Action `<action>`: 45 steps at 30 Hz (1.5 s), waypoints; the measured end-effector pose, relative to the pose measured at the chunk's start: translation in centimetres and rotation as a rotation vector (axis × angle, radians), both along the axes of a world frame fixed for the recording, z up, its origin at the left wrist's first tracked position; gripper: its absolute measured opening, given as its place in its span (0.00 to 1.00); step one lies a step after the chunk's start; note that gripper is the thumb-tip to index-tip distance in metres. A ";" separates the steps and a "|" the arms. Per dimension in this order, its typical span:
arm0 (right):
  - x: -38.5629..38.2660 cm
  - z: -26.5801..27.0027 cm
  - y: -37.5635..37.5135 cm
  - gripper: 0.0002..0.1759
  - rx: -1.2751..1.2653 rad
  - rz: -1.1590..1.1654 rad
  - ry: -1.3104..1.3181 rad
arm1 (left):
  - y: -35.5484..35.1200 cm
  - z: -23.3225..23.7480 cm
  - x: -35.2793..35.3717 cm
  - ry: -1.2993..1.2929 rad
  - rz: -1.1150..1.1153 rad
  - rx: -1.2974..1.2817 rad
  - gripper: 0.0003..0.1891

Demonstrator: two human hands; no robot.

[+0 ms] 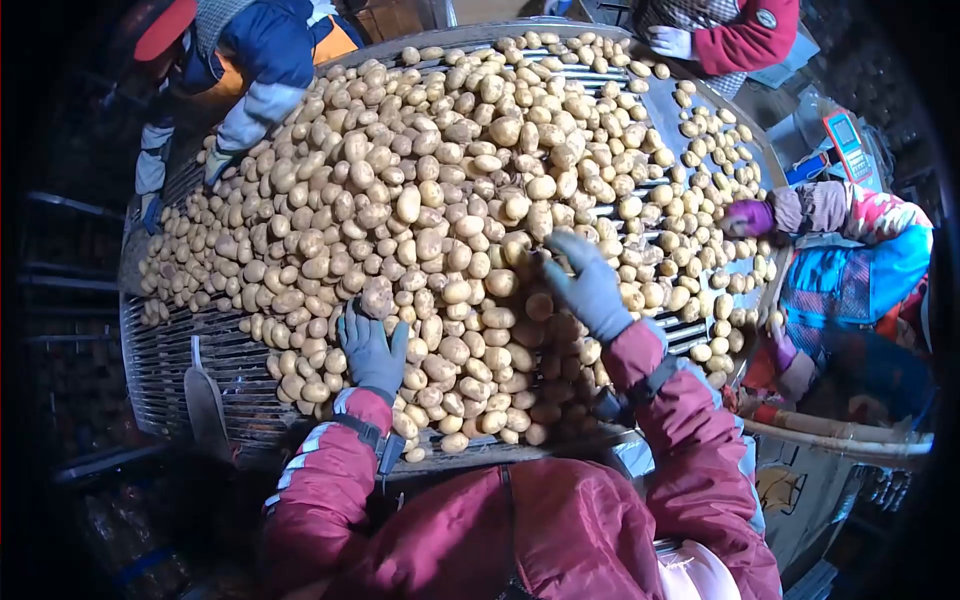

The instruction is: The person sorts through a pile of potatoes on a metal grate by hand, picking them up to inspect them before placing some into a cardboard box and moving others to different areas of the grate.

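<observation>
A large heap of potatoes [430, 170] covers the slatted sorting table [240, 345] before me. My left hand [373, 355], in a grey glove, lies on the near left slope of the heap with its fingers stretched out and thumb apart. Its fingertips are right at a bigger, browner potato [377, 298]. Further right, my right hand [592, 290] reaches over the heap in the same kind of glove, fingers and thumb spread. Close by its fingertips lies a darker potato [515, 247], and below the palm a shaded potato [538, 306].
A scoop-like paddle [207, 405] stands at the left edge. A co-worker's gloved hand [215, 165] works at the far left, another person's hand [672, 42] rests at the back, and a purple-gloved hand [750, 217] is at the right. An orange handheld device [848, 140] sits beyond the rim.
</observation>
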State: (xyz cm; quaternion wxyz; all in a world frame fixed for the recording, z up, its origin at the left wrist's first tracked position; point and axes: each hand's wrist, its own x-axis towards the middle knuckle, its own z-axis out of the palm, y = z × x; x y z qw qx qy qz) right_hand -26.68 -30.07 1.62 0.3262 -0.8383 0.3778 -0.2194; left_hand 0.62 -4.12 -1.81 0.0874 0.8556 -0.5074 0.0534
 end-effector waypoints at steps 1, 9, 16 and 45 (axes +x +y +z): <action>1.1 0.1 -2.4 0.22 -0.020 -0.029 0.001 | 0.2 -0.6 0.0 -0.006 0.002 0.009 0.31; 10.3 1.4 -13.9 0.29 -0.121 -0.071 0.223 | 0.9 -2.9 1.3 -0.054 0.021 0.101 0.28; 12.0 1.4 -17.0 0.36 -0.131 -0.081 0.370 | 2.4 -5.1 2.0 0.025 0.024 0.125 0.27; -5.7 -3.8 -2.0 0.38 0.315 0.164 -0.303 | 0.4 -1.1 1.2 0.079 0.057 0.049 0.34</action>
